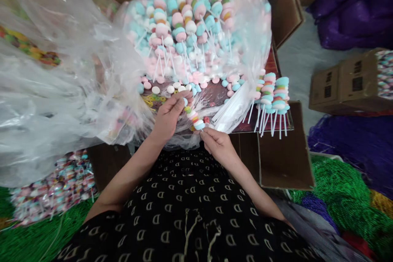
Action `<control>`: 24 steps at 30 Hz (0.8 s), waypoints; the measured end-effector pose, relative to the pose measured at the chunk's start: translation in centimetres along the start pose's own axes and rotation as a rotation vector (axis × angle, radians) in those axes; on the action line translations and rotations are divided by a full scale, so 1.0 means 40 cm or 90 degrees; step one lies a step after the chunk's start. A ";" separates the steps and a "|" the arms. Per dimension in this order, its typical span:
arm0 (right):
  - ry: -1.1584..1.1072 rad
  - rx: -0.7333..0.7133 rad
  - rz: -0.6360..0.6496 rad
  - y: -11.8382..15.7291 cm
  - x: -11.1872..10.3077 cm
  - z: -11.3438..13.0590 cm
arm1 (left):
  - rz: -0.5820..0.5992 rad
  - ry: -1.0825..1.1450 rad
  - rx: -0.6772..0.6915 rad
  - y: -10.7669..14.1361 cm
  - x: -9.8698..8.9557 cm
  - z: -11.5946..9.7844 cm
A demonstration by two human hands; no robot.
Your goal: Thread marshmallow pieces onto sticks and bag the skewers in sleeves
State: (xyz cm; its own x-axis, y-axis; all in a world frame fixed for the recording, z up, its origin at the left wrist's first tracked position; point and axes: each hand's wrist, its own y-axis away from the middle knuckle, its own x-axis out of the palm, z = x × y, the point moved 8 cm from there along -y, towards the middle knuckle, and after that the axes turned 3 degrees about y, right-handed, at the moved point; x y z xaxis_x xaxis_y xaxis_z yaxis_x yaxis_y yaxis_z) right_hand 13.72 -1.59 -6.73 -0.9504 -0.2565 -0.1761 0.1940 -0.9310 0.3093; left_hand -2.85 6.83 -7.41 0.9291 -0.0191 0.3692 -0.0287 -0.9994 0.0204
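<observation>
My left hand (168, 118) pinches a pale blue candy at the upper end of a candy skewer (193, 116). White, pink, green and orange pieces are threaded along it, with a blue and white one lowest. The stick's lower end is between the fingers of my right hand (218, 144). Beyond my hands, loose pink, blue and white candies (176, 86) lie at the mouth of a clear plastic bag (259, 20). Finished-looking candy skewers (187, 20) rest on the heap in that bag. White sticks (229, 104) lie bundled right of my hands.
More candy skewers (280, 94) lie at the table's right corner, sticks overhanging the edge. Crumpled clear plastic (61, 90) covers the left side. An open cardboard box (285, 151) stands below right; wrapped candy skewers (58, 188) fill the lower left. Green beads (340, 188) lie at right.
</observation>
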 end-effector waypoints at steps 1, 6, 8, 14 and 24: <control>-0.001 0.013 0.008 0.003 0.000 -0.001 | 0.008 -0.022 0.023 0.001 -0.003 -0.005; -0.021 0.052 0.029 0.013 0.002 0.003 | 0.064 -0.183 0.126 0.012 -0.003 -0.038; -0.035 0.061 0.027 0.016 0.005 0.005 | 0.075 -0.214 0.160 0.017 0.003 -0.048; -0.035 0.019 0.011 0.021 0.020 0.017 | 0.028 -0.220 0.159 0.030 0.015 -0.041; -0.045 -0.041 -0.013 0.019 0.047 0.029 | -0.007 -0.096 0.034 0.038 0.021 0.012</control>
State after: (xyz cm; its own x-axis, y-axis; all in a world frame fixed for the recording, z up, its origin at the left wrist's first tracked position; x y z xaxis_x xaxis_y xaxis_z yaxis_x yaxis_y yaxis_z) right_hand 11.82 -2.46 -5.75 -0.9687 -0.2201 -0.1148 0.1873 -0.9514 0.2444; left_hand -1.94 5.27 -7.51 0.9742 -0.0088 0.2257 -0.0027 -0.9996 -0.0269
